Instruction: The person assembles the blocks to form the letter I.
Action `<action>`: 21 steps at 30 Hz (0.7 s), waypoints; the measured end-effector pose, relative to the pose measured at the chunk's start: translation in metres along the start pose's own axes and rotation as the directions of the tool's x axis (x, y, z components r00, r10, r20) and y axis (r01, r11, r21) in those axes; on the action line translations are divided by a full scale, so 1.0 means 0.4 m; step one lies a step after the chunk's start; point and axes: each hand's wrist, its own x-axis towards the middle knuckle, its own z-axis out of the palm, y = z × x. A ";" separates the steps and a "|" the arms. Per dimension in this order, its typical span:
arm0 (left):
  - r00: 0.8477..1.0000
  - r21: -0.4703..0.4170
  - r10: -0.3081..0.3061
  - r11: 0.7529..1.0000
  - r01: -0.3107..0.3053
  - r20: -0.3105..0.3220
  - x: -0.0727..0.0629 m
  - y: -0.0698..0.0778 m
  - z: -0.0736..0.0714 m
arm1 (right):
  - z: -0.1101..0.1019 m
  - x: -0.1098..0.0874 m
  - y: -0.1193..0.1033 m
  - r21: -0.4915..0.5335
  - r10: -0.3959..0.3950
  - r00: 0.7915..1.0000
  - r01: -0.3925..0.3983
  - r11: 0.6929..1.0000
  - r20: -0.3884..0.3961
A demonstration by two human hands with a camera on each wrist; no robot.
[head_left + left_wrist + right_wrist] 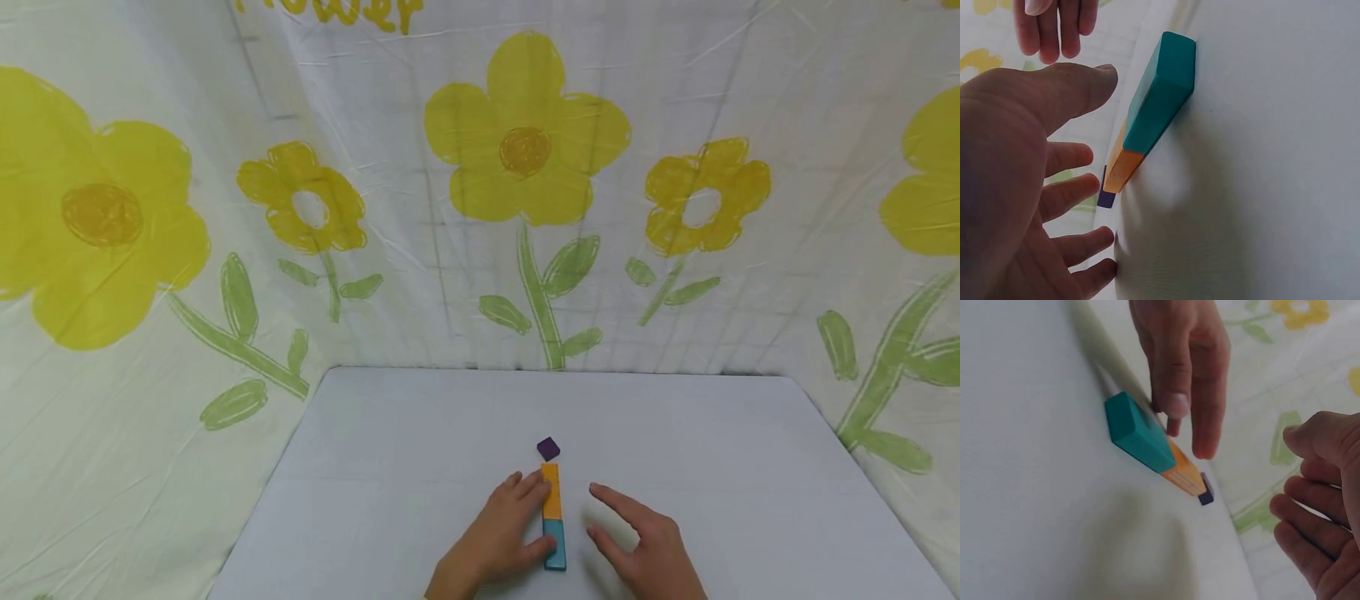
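A teal block (556, 558) and an orange block (552, 504) lie end to end in a line on the white table. Just beyond the orange one sits a small dark purple block (548, 449), turned like a diamond. My left hand (506, 533) is at the left side of the line, thumb by the teal block and fingertips by the orange one; whether they touch is hard to tell. To the right, apart from the blocks, my right hand (647, 537) holds nothing, with thumb and forefinger spread. Both wrist views show the teal block (1163, 94) nearest.
The white table (375, 450) runs back to a pale cloth (405, 292) painted with yellow flowers and green leaves. This cloth also hangs along the left and right sides of the table. Shadows of the hands fall on the tabletop.
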 end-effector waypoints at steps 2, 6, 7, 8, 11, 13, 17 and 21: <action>1.000 0.013 0.004 1.000 -0.004 0.001 0.001 0.001 0.003 | -0.006 0.005 -0.001 0.007 0.014 1.000 -0.014 1.000 0.004; 1.000 0.037 0.011 0.999 -0.011 0.002 0.005 0.004 0.010 | -0.013 0.014 0.003 0.011 0.022 1.000 -0.022 1.000 0.002; 1.000 0.043 0.010 0.999 -0.010 0.002 0.005 0.005 0.011 | -0.015 0.017 0.004 0.013 0.021 1.000 -0.021 1.000 0.000; 1.000 0.048 0.002 0.999 -0.003 0.006 0.006 0.006 0.012 | -0.016 0.020 0.006 0.013 0.019 1.000 -0.019 1.000 -0.002; 1.000 0.061 -0.010 0.998 0.010 0.004 0.007 0.010 0.015 | -0.020 0.027 0.011 0.023 0.005 1.000 -0.005 1.000 -0.007; 1.000 0.068 -0.016 0.998 0.016 0.000 0.006 0.014 0.015 | -0.023 0.034 0.013 0.029 -0.008 1.000 0.008 1.000 -0.011; 0.999 0.079 -0.035 0.996 0.035 0.003 0.008 0.021 0.013 | -0.027 0.050 0.010 0.018 -0.004 1.000 0.004 1.000 0.000; 0.999 0.085 -0.050 0.995 0.048 0.014 0.011 0.025 0.015 | -0.030 0.064 0.007 0.000 0.012 1.000 -0.012 1.000 0.018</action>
